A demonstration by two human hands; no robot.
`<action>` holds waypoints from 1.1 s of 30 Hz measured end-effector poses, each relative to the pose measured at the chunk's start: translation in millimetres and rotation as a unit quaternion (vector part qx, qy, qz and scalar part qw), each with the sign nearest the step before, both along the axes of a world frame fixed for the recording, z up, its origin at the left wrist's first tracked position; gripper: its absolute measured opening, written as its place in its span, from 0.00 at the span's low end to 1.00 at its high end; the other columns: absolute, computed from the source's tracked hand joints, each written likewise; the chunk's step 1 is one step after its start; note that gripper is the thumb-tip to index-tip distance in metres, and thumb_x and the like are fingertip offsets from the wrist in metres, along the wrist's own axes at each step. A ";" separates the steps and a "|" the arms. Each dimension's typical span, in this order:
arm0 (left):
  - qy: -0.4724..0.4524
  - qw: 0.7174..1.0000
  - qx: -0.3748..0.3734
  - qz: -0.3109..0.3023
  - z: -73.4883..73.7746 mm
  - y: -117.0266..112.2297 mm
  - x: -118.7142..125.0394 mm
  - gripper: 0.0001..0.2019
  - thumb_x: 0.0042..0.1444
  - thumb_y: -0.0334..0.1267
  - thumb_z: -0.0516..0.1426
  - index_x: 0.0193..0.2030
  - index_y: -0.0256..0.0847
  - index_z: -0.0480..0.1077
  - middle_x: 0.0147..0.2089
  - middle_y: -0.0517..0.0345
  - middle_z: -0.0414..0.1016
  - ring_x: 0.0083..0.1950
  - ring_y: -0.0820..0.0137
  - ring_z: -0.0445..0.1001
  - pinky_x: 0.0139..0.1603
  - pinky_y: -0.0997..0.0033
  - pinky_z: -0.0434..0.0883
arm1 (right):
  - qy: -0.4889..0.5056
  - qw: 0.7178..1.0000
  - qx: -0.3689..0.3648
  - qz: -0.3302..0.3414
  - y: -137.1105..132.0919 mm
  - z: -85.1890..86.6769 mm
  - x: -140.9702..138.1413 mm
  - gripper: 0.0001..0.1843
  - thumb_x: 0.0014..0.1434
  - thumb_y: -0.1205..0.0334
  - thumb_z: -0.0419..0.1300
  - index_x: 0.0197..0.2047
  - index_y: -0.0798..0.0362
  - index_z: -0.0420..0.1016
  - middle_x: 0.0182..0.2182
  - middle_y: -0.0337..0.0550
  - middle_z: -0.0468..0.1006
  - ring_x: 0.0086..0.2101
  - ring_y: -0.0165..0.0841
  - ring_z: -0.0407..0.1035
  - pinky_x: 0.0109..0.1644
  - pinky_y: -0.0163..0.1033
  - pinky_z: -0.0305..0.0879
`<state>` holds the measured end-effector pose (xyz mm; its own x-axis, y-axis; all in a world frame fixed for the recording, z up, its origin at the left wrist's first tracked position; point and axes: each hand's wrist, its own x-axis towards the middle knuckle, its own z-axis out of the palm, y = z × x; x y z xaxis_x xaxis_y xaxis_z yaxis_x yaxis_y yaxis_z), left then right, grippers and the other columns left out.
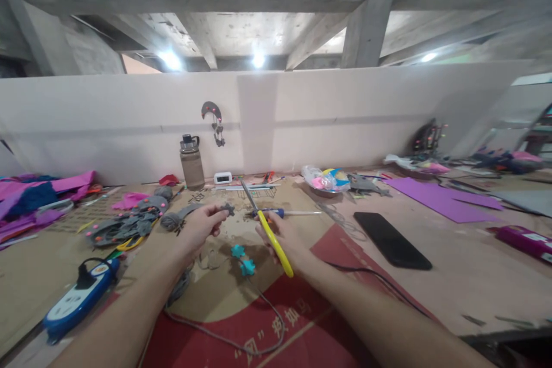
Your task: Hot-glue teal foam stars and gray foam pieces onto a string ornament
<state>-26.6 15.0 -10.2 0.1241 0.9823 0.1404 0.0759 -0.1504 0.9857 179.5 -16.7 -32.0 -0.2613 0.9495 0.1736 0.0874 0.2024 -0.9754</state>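
Observation:
My left hand (199, 226) pinches a small grey felt shape (227, 209) between thumb and fingers, held just above the table. My right hand (282, 234) grips scissors (269, 230) with yellow handles; their blades point up and away toward the wall, close to the grey piece. Two teal felt flowers (242, 259) lie on the brown cardboard (224, 293) between my forearms, with a grey cord running past them.
A black phone (391, 232) lies to the right, purple sheets (440, 198) beyond it. A blue-white power strip (80, 297) sits at the left, near grey felt pieces (125, 221) and pink fabric (38, 195). A water bottle (192, 161) stands by the white partition.

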 end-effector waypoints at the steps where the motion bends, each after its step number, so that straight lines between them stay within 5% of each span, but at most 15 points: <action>1: 0.001 1.000 -0.001 -0.001 -0.5 0.4 0.0 0.13 0.43 0.44 0.61 0.29 0.36 0.68 0.22 0.67 0.59 0.20 0.80 0.54 0.19 0.79 0.53 | -0.001 1.000 -0.001 0.001 0.0 0.0 0.0 0.20 0.50 0.44 0.58 0.41 0.49 0.64 0.17 0.28 0.60 0.15 0.23 0.55 0.18 0.29 0.52; 10: 0.036 0.999 0.009 0.032 -4.6 0.4 1.7 0.13 0.43 0.44 0.61 0.30 0.36 0.70 0.20 0.66 0.59 0.20 0.79 0.56 0.20 0.78 0.55 | -0.004 1.000 0.000 -0.003 -0.8 1.1 -0.2 0.20 0.50 0.45 0.59 0.41 0.49 0.65 0.17 0.29 0.62 0.16 0.23 0.56 0.18 0.30 0.53; 18: 0.030 0.999 -0.014 0.020 -1.2 -1.2 4.6 0.12 0.44 0.43 0.60 0.30 0.35 0.70 0.29 0.56 0.72 0.23 0.78 0.64 0.20 0.78 0.58 | -0.019 1.000 0.013 -0.003 0.2 -0.2 0.6 0.21 0.50 0.44 0.58 0.42 0.49 0.66 0.18 0.30 0.62 0.16 0.23 0.55 0.18 0.29 0.52; 33: 0.036 0.999 0.007 0.013 -1.6 -3.9 6.9 0.12 0.44 0.43 0.60 0.29 0.35 0.69 0.26 0.60 0.69 0.20 0.79 0.60 0.19 0.78 0.57 | -0.008 1.000 0.012 -0.001 -1.9 0.8 -1.3 0.20 0.50 0.47 0.59 0.42 0.49 0.66 0.19 0.31 0.64 0.17 0.23 0.56 0.18 0.29 0.53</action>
<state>-19.7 11.1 -11.8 0.1080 0.9834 0.1459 0.1507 -0.1612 0.9753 178.2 -18.6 -31.2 -0.2631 0.9456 0.1914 0.1027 0.2247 -0.9690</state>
